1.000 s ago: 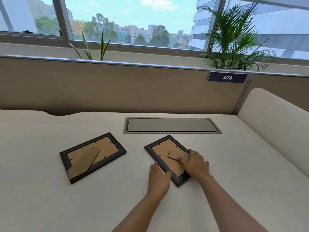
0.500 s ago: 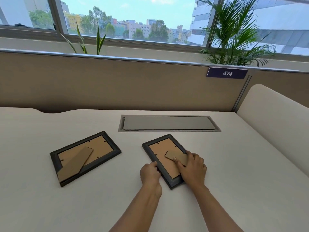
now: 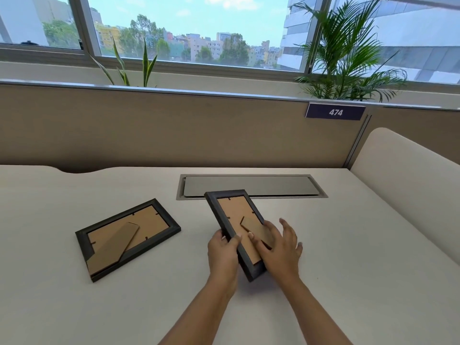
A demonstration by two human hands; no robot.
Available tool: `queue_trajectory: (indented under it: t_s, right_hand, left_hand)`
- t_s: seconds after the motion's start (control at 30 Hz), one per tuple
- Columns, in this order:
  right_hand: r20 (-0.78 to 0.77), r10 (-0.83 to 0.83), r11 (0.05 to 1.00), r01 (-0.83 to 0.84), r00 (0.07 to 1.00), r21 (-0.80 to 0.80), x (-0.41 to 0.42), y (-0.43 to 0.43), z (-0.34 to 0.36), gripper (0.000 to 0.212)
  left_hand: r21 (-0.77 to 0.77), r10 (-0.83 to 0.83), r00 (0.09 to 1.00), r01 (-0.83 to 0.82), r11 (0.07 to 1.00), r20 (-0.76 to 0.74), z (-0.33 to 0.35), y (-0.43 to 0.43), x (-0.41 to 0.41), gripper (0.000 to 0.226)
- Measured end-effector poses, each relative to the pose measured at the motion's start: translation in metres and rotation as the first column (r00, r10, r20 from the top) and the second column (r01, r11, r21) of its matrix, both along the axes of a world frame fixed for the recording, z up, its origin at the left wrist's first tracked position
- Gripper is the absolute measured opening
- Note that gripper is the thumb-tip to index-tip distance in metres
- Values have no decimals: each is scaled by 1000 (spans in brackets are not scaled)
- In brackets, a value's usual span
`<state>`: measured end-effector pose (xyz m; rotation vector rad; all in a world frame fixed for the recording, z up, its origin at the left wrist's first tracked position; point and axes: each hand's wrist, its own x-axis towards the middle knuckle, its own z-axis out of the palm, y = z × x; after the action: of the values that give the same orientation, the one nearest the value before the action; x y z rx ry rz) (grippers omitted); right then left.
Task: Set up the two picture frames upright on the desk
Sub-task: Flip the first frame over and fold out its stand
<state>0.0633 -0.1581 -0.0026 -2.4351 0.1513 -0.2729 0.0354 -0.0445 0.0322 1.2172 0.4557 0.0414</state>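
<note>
The work surface is a pale desk [image 3: 323, 257] bounded at the rear by a tan partition [image 3: 174, 130] carrying a plate numbered 474 [image 3: 335, 112], and at the right by a cream rounded side panel [image 3: 408, 180]. A grey cable hatch [image 3: 251, 186] is recessed near the rear edge.

Right frame [image 3: 232, 220]: dark border, cardboard back facing up, far end raised off the desk and overlapping the hatch's front edge in view. Its near corner is low, close to the desk; contact cannot be confirmed.

Left hand [image 3: 222, 255]: clasped around the frame's left long edge, thumb on the rim.

Right hand [image 3: 280, 247]: thumb on the backing, on the cardboard stand flap [image 3: 256, 229]; the other fingers are spread loosely beyond the right edge. No firm grip is evident.

Left frame [image 3: 128, 239]: lies flat, back up, stand folded down, well apart from both hands.

Bare desk extends to the right of the hands and toward the viewer.
</note>
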Motion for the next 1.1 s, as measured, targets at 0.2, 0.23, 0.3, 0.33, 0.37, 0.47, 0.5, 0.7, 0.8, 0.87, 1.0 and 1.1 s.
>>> queue_trajectory:
  t_s: [0.2,0.23,0.3,0.33,0.37,0.47,0.5,0.7,0.8,0.87,1.0,1.1]
  right_hand:
    - [198,198,885,-262,960,384,-35,39,73,63]
    - [222,211,833,-294,952,469,-42,42,84,64]
    - [242,195,780,-300,950,549,-51,44,100,55]
    - [248,173,778,-287,953,559,-54,44,105,41]
    - [258,143,774,-270,956,572,-55,43,108,26]
    - [236,47,692,-202,971,693,-60,42,109,10]
    - [211,32,642,-182,977,745,-61,40,107,11]
    - [56,53,422,-73,997,904,-75,31,95,9]
    - [-18,112,371,-25,994,928,-78,28,87,10]
    - [-30,161,363,-31,987,931,-80,28,84,12]
    - [-30,220,377,-57,975,924,-80,34,79,15]
    - [-30,251,416,-80,967,906,-77,37,79,16]
  left_hand:
    - [438,37,938,-196,877,345,25,-4,-24,39]
    - [494,10,918,-222,840,397,29,-5,-29,41]
    - [610,-81,877,-261,748,474,34,-4,-41,46]
    - [663,-133,862,-269,698,490,36,-4,-47,50]
    - [708,-178,852,-273,651,492,37,-5,-52,55]
    - [802,-291,840,-250,542,458,41,-1,-63,59]
    - [816,-325,837,-221,534,440,42,2,-65,58]
    - [661,-146,893,-196,724,426,48,48,-64,37]
    - [650,-27,945,-203,732,326,51,71,-56,43]
    - [578,-71,971,-77,813,229,51,77,-53,43]
    - [521,-94,979,-14,853,180,44,78,-53,35]
    - [479,-56,987,-23,877,150,40,80,-53,33]
